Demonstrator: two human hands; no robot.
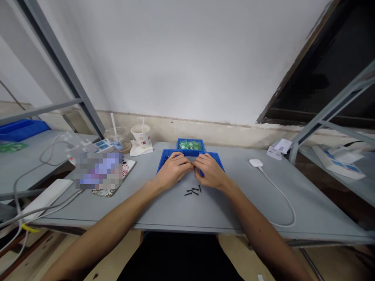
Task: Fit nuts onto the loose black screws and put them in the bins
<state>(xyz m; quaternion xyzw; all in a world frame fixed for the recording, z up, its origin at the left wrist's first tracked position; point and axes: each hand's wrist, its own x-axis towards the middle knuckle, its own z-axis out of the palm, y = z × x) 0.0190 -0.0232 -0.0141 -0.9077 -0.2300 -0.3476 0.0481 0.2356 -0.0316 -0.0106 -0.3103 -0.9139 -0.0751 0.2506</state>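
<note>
My left hand [175,168] and my right hand [210,170] meet at the fingertips over the middle of the desk. Both are closed in a pinch; whatever sits between the fingers is too small or too hidden to make out. Behind and partly under them are a blue bin on the left [164,156] and a blue bin on the right [218,159], their contents mostly covered by my hands. Several dark screws [193,191] lie loose on the desk just below my hands. Farther back stands a small blue bin [190,152] filled with green packets [190,145].
Two drink cups, one clear [118,140] and one white [141,137], stand at the back left by a power strip [104,146]. A patterned flat item [129,167] lies nearer. At right rests a white charger [256,163] with its cable curving forward. Metal posts [295,150] rise at both sides.
</note>
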